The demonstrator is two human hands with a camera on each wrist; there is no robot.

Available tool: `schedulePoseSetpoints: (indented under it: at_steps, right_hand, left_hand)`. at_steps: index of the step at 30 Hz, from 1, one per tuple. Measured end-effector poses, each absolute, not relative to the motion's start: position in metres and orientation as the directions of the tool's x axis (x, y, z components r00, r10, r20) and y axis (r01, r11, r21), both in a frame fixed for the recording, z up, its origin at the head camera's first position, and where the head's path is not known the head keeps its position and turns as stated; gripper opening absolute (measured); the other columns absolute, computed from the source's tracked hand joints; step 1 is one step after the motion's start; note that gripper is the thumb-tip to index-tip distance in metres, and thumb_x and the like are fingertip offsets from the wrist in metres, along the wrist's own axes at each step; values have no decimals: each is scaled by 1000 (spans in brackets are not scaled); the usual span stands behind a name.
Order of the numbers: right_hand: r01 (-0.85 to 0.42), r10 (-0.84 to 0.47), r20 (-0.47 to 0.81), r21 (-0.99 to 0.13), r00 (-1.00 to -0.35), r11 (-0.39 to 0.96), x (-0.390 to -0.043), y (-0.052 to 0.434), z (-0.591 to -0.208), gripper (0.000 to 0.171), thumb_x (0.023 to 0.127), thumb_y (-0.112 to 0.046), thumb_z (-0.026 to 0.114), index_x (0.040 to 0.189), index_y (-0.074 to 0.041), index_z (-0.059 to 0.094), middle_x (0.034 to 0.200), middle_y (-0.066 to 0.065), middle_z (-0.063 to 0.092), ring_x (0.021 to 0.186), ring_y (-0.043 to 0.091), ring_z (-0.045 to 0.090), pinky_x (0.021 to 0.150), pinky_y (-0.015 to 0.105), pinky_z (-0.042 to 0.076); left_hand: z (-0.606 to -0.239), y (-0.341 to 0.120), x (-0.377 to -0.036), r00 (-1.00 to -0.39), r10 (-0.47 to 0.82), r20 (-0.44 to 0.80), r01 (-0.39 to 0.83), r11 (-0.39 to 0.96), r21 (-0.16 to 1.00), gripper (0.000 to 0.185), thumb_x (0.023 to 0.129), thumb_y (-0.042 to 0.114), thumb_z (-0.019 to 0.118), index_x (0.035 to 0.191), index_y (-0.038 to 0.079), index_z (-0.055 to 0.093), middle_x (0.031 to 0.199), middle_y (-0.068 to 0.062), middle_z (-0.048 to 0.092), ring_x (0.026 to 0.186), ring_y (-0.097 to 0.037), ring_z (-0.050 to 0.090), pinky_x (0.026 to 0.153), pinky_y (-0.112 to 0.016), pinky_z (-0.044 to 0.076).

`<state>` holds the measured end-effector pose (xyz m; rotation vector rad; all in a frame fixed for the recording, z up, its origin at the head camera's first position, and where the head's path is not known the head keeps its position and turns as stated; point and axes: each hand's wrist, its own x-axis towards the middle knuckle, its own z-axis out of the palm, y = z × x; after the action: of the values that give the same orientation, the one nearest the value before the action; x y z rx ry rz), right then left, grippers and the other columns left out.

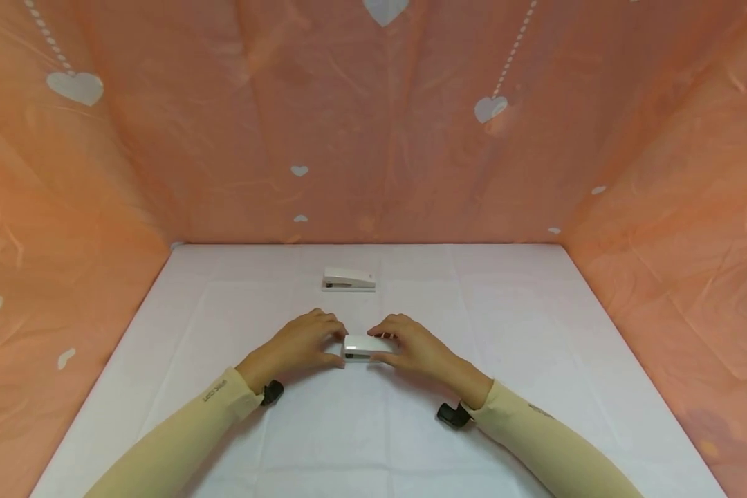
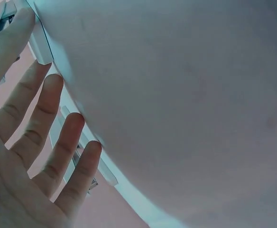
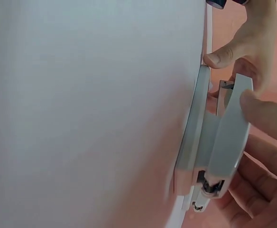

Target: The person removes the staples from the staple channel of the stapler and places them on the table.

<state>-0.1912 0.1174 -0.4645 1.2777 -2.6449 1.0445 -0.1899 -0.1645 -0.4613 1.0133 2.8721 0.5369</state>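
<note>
A white stapler lies on the white tabletop between the two hands, its length running left to right. At its left end, the left hand has thumb and fingertips about the front of the base; in the left wrist view the other fingers are spread. My right hand grips the stapler's upper arm, thumb on the near side and fingers behind it. A gap shows between the stapler's upper arm and its base. The right hand hides part of the rear end in the head view.
A second white stapler stands farther back on the tabletop, beyond the hands. Orange cloth walls with pale hearts enclose the back and both sides. A black wrist camera hangs under the right forearm.
</note>
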Motion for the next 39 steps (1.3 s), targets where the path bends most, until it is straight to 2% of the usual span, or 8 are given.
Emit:
schedulePoseSetpoints:
  at_steps: [10, 17, 29, 39]
  right_hand:
    - [-713, -715, 257, -532, -650, 456, -198, 106, -464, 35, 92, -22, 88, 123, -6, 79, 109, 5, 74, 102, 19, 63, 91, 33, 53]
    - [-721, -722, 252, -516, -644, 463, -200, 98, -464, 30, 92, -26, 88, 117, -10, 81, 105, 0, 72, 101, 16, 62, 91, 32, 52]
    - [-718, -708, 260, -504, -657, 481, -199, 99, -465, 28, 92, -24, 88, 114, -8, 81, 101, 2, 71, 97, 16, 62, 88, 33, 53]
    - [-722, -691, 284, -481, -664, 497, -196, 99, -466, 29, 93, -26, 87, 114, -8, 79, 107, 3, 73, 106, 19, 65, 94, 37, 55]
  left_hand:
    - [-460, -160, -189, -795, 601, 77, 589, 737, 331, 35, 80, 42, 95, 92, 24, 68, 96, 15, 66, 100, -16, 59, 82, -35, 51]
    - [-460, -159, -190, -808, 585, 67, 567, 744, 354, 38, 79, 42, 96, 90, 24, 65, 94, 14, 65, 98, -16, 58, 80, -35, 49]
    - [-458, -157, -195, -797, 602, 50, 577, 733, 360, 38, 78, 42, 97, 88, 24, 65, 91, 15, 62, 97, -15, 57, 79, -34, 47]
    - [-458, -156, -195, -800, 597, 51, 578, 745, 334, 39, 78, 41, 97, 87, 23, 64, 90, 13, 63, 96, -15, 58, 78, -34, 49]
